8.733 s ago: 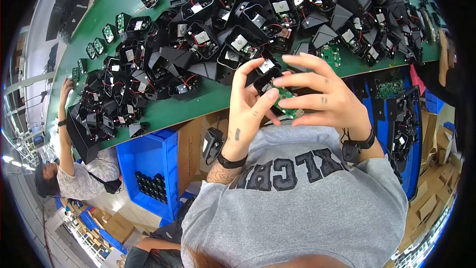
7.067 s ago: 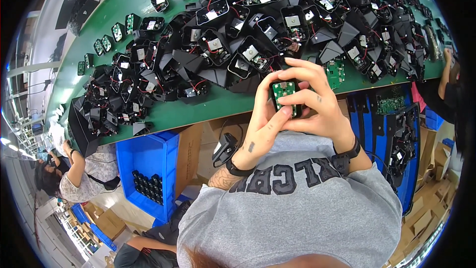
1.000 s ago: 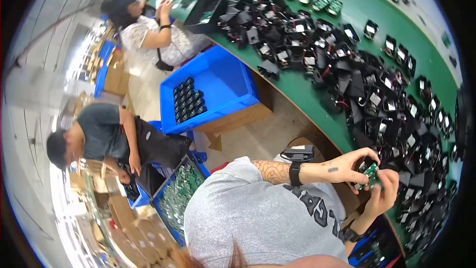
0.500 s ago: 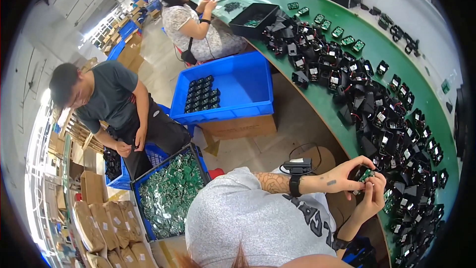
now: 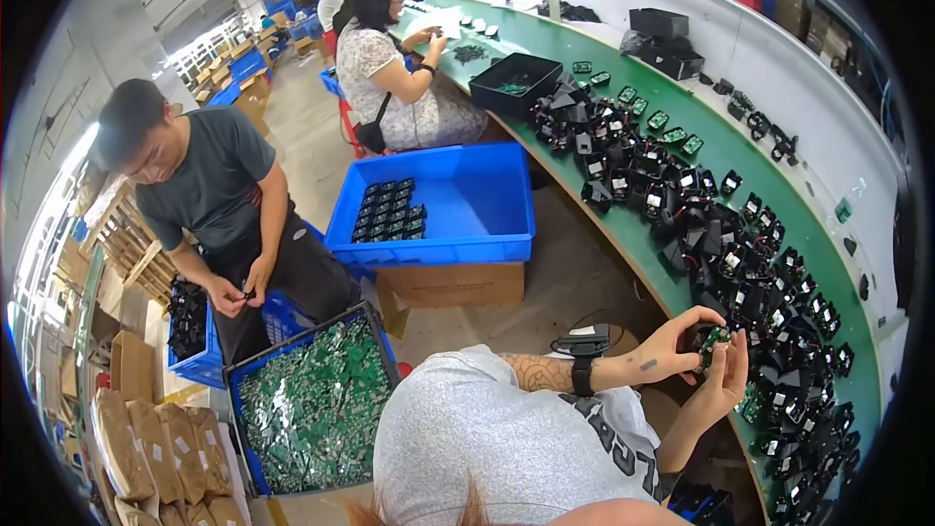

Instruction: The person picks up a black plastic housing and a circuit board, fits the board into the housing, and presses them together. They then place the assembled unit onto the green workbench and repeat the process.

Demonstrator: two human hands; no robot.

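Observation:
Both my hands hold a small black housing with a green circuit board (image 5: 712, 339), just off the edge of the green workbench (image 5: 818, 234). My left hand (image 5: 672, 347) grips it from the left, fingers curled over the far side. From the near right, the fingertips of my right hand (image 5: 723, 382) press on the board. My fingers cover part of the piece. Right beside my hands lies a long heap of black plastic housings (image 5: 721, 244) with red wires and white labels. Along its far side, several green-boarded units (image 5: 674, 135) sit apart from the heap.
A blue bin (image 5: 477, 209) with rows of black units stands on a cardboard box (image 5: 458, 284). Left of me is a crate of green circuit boards (image 5: 312, 409). One co-worker (image 5: 214, 175) works at left; another (image 5: 380, 88) sits farther along the bench beside a black tray (image 5: 516, 83).
The view has tilted up and shifted, so more of the far room shows. My hands still hold the board piece; my right fingers have straightened somewhat and lie more upright against it.

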